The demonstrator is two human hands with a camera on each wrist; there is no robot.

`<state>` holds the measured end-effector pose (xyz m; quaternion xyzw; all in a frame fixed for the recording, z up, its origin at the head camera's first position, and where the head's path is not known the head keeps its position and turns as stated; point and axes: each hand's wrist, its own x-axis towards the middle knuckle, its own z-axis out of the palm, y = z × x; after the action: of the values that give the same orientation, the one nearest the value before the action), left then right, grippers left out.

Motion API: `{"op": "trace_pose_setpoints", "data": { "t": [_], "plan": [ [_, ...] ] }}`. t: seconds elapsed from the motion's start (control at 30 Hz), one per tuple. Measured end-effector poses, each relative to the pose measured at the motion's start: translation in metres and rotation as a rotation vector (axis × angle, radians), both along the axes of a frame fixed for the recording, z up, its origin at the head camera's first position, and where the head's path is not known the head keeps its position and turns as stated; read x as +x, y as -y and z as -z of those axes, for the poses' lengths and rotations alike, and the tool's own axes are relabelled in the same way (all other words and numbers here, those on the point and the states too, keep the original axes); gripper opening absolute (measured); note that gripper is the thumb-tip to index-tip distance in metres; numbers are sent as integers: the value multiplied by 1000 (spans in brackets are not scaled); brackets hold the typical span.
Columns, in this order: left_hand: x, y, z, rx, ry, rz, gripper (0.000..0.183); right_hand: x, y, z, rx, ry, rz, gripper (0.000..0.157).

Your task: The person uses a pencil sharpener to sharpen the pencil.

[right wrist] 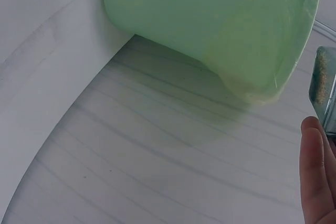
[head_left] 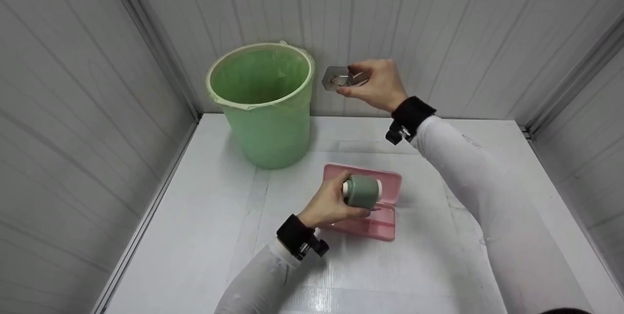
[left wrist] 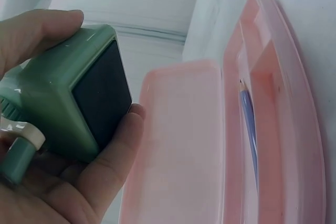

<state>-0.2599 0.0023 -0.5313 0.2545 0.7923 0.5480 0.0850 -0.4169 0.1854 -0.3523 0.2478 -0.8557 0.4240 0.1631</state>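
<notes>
My left hand (head_left: 327, 204) grips a green crank pencil sharpener (head_left: 363, 192) above the open pink pencil case (head_left: 392, 185). In the left wrist view, the sharpener's dark flat end (left wrist: 105, 93) faces outward and its small crank handle (left wrist: 18, 158) shows by the palm. A bluish-purple pencil (left wrist: 249, 124) lies in a long compartment of the case. My right hand (head_left: 382, 85) pinches a clear shavings drawer (head_left: 332, 79) between thumb and fingers, raised just right of the green bucket's rim. Brownish shavings (right wrist: 322, 80) sit inside the drawer, in the right wrist view.
A green bucket (head_left: 273, 138) lined with a thin plastic bag stands at the back left of the white table (head_left: 209, 236). Ribbed pale walls (head_left: 438, 36) enclose the table at the back and both sides.
</notes>
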Motion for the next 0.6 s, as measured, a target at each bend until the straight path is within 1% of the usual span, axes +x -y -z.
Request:
{"op": "trace_pose_setpoints", "data": {
  "t": [0.13,0.3,0.47,0.6],
  "plan": [
    [3,0,2,-20,21,7,77,-6,19,-9,59,17,53,52],
    [4,1,3,-42,4,3,81,-14,43,-21,147,-20,65,55],
    [8,0,4,-30,-1,18,77,-22,57,-24,185,-53,91,53],
    [10,0,4,-48,-17,23,73,-27,64,-26,266,-113,103,54]
  ]
}}
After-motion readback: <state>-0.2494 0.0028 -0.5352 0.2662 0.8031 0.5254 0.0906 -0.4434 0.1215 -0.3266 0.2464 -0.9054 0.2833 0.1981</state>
